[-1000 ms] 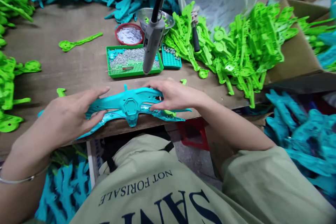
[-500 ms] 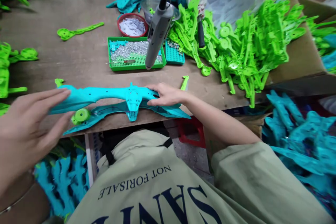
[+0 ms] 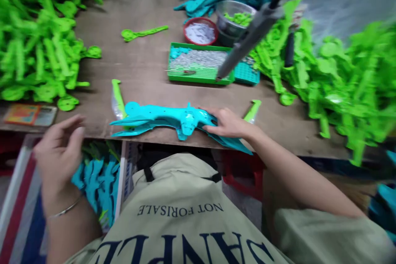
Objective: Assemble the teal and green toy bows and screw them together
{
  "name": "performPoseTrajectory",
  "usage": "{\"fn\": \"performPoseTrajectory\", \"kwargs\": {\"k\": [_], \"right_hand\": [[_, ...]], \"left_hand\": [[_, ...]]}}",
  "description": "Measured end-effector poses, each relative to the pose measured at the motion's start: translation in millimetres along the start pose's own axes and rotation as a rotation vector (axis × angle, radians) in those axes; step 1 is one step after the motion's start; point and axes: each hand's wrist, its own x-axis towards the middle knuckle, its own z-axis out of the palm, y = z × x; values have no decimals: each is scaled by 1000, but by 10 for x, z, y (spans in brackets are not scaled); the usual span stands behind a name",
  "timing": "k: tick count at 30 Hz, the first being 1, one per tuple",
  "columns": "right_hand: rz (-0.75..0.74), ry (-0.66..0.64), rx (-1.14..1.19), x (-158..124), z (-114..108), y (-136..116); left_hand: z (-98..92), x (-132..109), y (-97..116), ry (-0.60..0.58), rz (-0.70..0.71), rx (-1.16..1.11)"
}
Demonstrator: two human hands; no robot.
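A long turquoise bow-shaped plastic shell [image 3: 161,117] lies along the near edge of the workbench, its two layers apart at the left end. My right hand [image 3: 227,123] grips its right arm, with fingers over the top and the thumb on the near side. My left hand [image 3: 62,148] is off to the left of the shell, in the air by the bench edge. Its fingers are bent, thumb and forefinger are apart, and nothing is between them. Bright green pieces stand by the shell, a left one [image 3: 117,97] and a right one [image 3: 253,109].
Green plastic arms are heaped at left [image 3: 37,49] and right [image 3: 334,74]. A green tray [image 3: 201,79] of metal screws, a red basket [image 3: 201,20] of white pieces and a metal bowl [image 3: 232,29] stand behind. A grey hanging power screwdriver [image 3: 247,41] slants over the tray.
My left hand has moved away from the shell's left end. The green round piece there no longer shows, and the layers lie closer together. My view has turned left; my right hand stays on the shell.
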Motion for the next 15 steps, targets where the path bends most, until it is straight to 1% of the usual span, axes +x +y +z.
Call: {"fn": "performPoseTrajectory", "kwargs": {"k": [1, 3, 7, 11, 15], "right_hand": [[-30, 5, -10, 8, 21, 35], [-87, 28, -30, 42, 59, 109], [-146, 24, -55, 125, 93, 182], [-153, -10, -40, 160, 87, 155], [-111, -42, -44, 190, 88, 132]], "left_hand": [[41, -20, -20, 22, -55, -40], [105, -58, -39, -1, -132, -80], [228, -120, -50, -17, -234, -144], [379, -163, -93, -54, -324, -261], [519, -166, -147, -130, -406, -440]]}}
